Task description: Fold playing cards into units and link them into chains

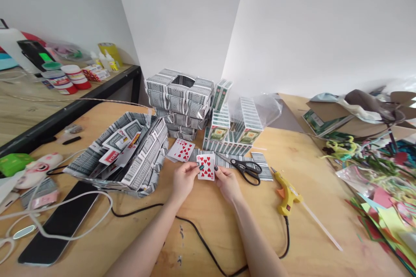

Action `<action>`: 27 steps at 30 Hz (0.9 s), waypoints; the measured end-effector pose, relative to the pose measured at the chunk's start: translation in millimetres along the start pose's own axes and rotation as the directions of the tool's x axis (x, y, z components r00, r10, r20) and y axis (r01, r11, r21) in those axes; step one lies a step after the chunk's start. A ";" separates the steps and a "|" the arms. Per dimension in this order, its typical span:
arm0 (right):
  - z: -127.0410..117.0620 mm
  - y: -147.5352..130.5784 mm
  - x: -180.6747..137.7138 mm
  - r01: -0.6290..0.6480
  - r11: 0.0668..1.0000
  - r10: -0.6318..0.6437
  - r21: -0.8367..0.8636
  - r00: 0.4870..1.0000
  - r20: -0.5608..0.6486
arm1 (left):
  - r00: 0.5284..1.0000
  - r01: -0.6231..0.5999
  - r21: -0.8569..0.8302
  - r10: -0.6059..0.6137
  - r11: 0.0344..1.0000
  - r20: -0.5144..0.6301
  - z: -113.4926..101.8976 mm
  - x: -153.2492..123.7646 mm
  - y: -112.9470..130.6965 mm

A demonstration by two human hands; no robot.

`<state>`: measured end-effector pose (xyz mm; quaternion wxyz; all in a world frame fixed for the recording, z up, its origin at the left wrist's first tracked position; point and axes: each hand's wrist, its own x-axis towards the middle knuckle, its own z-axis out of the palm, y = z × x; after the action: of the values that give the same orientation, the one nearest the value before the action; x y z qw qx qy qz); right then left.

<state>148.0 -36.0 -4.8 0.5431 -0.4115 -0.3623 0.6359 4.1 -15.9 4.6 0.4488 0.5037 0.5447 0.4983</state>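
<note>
Both my hands hold one playing card, a ten of hearts (206,166), just above the wooden table (208,220). My left hand (184,179) pinches its left edge and my right hand (227,181) pinches its right edge. A small fan of red-suited cards (182,149) lies face up just beyond the left hand. Black-handled scissors (245,167) rest on a strip of grey-patterned card backs right of my right hand. A yellow glue gun (287,192) lies further right, its black cord running under my forearms.
A woven tray of card backs (130,156) with loose cards stands at left, a woven card box (178,93) behind, stacked card packs (232,127) at centre. A dark tablet (58,229) and white cable lie front left. Coloured paper scraps (383,199) cover the right.
</note>
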 end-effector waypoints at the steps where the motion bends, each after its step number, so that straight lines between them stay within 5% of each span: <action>1: -0.2 -0.6 -0.2 -0.006 1.000 0.006 0.004 1.000 0.003 | 1.000 0.005 -0.007 -0.005 1.000 0.008 -0.1 -0.2 -0.1; 15: -3.1 4.2 -0.6 0.022 0.995 -0.037 -0.100 0.988 -0.153 | 0.991 0.021 -0.007 -0.019 1.000 0.136 -2.4 0.7 -1.1; 21: 6.5 7.2 -5.4 0.052 0.969 -0.070 -0.243 0.995 -0.065 | 0.972 0.103 -0.180 -0.060 0.978 0.229 -0.8 -2.0 5.9; 27: 14.7 10.1 -9.1 0.066 0.947 -0.080 -0.315 0.996 -0.031 | 0.952 0.246 -0.136 -0.213 0.960 0.220 3.7 -4.6 10.4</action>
<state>131.2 -46.7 -6.9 0.5018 -0.4925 -0.4619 0.5407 9.2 -20.2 14.6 0.5965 0.4469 0.5084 0.4312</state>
